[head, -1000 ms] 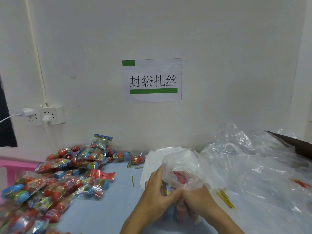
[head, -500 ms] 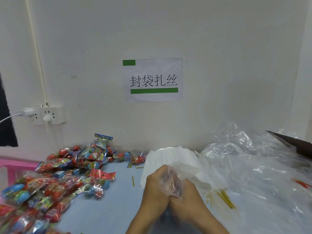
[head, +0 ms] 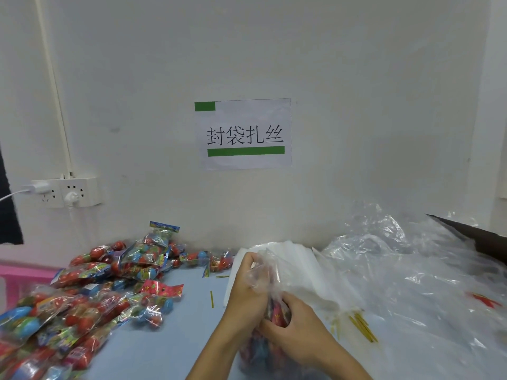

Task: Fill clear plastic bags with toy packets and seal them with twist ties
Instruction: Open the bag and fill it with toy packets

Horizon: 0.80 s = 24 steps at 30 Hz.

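While both hands, left hand (head: 248,293) and right hand (head: 297,326), keep a clenched grip on the filled clear bag's neck (head: 267,274) above the desk (head: 170,338), slippery film could escape before a twist tie (head: 363,326) arrives, spilling toy packets (head: 277,314).

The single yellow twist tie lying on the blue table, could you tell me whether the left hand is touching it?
Apart. The head view shows bare blue table between the twist tie and the left hand, which grips the clear bag.

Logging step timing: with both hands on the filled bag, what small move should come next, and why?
Probably reach the right hand for a thin yellow twist tie. The left hand already bunches the neck of the clear plastic bag of toy packets, and no tie is visible on it.
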Motion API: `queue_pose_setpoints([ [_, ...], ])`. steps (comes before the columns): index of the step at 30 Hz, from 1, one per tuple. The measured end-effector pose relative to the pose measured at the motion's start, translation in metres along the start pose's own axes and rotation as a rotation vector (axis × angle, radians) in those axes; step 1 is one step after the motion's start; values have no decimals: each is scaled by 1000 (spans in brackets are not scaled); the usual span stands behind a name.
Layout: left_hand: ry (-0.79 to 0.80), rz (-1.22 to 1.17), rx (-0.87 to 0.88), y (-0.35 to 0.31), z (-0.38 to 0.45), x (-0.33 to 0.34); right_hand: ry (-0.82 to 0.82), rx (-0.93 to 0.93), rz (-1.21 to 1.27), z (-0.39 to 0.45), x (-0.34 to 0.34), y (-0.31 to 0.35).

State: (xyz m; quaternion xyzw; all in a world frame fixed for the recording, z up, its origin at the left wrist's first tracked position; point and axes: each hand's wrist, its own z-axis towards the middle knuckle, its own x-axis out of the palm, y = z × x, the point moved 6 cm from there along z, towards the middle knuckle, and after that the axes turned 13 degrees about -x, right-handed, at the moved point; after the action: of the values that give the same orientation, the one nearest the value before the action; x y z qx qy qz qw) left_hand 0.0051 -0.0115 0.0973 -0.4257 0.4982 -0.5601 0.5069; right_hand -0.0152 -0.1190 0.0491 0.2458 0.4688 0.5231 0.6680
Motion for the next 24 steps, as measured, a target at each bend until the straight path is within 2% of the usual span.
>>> queue_pose_setpoints([
  [8,210,91,77,-15,-4,13,158,-9,99,0,-5,7],
  [13,367,205,181,-29,-5,28,174,-8,44,2,-8,6],
  [17,316,204,171,-31,3,32,119,3,28,2,-12,3],
  [21,254,-29,93,-25,6,27,35,-25,114,3,-17,4],
  [24,281,-109,61,-22,7,29,88,-40,133,3,-13,6],
])
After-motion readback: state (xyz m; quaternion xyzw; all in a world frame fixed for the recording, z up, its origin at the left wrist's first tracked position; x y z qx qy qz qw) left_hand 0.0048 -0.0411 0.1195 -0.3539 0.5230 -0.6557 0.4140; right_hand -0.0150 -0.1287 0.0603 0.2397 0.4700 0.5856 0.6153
